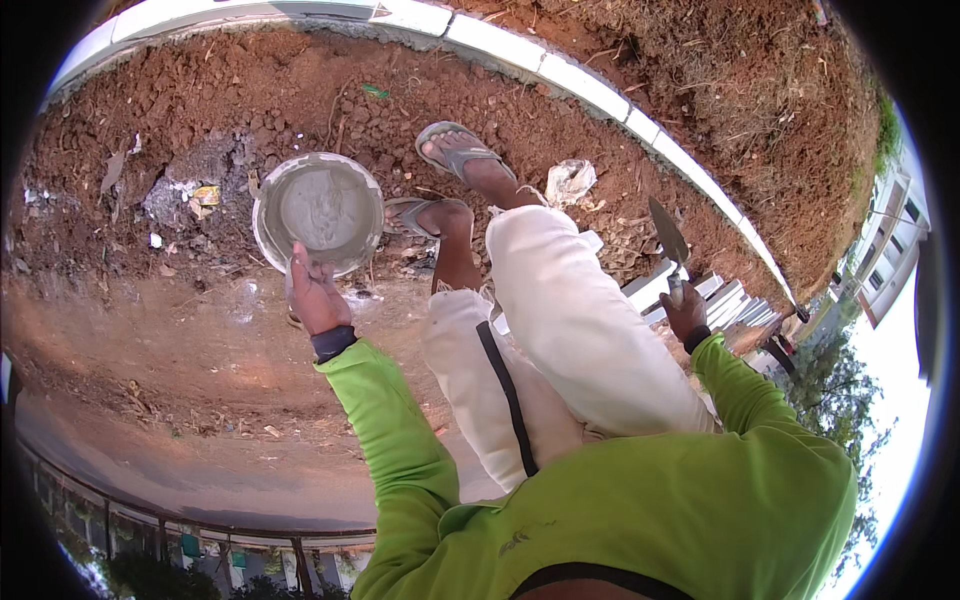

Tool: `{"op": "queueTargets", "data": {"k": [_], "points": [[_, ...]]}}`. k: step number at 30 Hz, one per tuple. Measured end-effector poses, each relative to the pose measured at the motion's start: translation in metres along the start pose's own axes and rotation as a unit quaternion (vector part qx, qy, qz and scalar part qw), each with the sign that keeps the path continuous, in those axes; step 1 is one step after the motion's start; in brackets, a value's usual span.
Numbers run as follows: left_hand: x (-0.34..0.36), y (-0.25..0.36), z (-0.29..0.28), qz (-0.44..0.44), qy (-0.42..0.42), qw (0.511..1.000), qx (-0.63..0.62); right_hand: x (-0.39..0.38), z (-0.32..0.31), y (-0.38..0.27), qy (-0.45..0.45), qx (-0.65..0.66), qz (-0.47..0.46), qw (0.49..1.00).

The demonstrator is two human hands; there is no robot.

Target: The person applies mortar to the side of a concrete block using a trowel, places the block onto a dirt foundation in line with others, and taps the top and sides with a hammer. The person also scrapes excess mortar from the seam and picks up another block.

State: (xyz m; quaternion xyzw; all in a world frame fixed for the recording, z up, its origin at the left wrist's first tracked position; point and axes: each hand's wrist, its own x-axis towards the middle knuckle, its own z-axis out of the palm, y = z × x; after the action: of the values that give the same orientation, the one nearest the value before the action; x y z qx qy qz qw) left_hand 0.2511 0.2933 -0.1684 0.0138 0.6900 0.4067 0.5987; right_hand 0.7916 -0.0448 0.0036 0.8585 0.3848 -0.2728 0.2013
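Observation:
A round pan (pixel 372 215) with a pale, crusted rim stands on the dirt at my left. Smooth grey wet mortar (pixel 318 208) lies in it, with a rough streak down the middle. My left hand (pixel 316 292) is at the pan's near rim, fingers extended and partly overlapping the edge; whether they touch it is unclear. At the right, my right hand (pixel 685 308) is closed around the handle of a pointed trowel (pixel 669 232), whose blade is angled up and away. The trowel's blade looks grey and stained.
My sandalled feet (pixel 462 152) stand on reddish soil right of the pan. A curved white kerb (pixel 590 85) runs along the far side. Crumpled plastic (pixel 570 182) lies near my feet, with pale slabs (pixel 735 303) beyond my right hand. A yellow wrapper (pixel 205 198) lies left of the pan.

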Motion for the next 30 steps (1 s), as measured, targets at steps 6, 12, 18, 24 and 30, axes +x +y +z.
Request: {"op": "queueTargets", "data": {"k": [6,12,18,24,30], "points": [[-0.005,-0.063,0.038,-0.049,-0.034,0.998,-0.020,0.034,-0.009,-0.004,-0.023,0.084,-0.024,0.996],[-0.004,-0.119,0.111,-0.046,0.005,0.997,0.057,0.108,-0.024,0.039,-0.043,0.074,-0.039,0.996],[-0.005,-0.154,0.114,-0.026,0.029,0.998,-0.041,0.180,-0.064,0.055,-0.052,0.064,-0.159,0.984],[-0.002,-0.171,0.129,0.045,0.025,0.998,0.046,0.223,-0.094,0.034,-0.072,0.048,-0.227,0.970],[-0.019,-0.195,0.125,0.112,0.053,0.992,-0.006,0.247,-0.080,0.016,-0.062,0.051,-0.280,0.957]]}}
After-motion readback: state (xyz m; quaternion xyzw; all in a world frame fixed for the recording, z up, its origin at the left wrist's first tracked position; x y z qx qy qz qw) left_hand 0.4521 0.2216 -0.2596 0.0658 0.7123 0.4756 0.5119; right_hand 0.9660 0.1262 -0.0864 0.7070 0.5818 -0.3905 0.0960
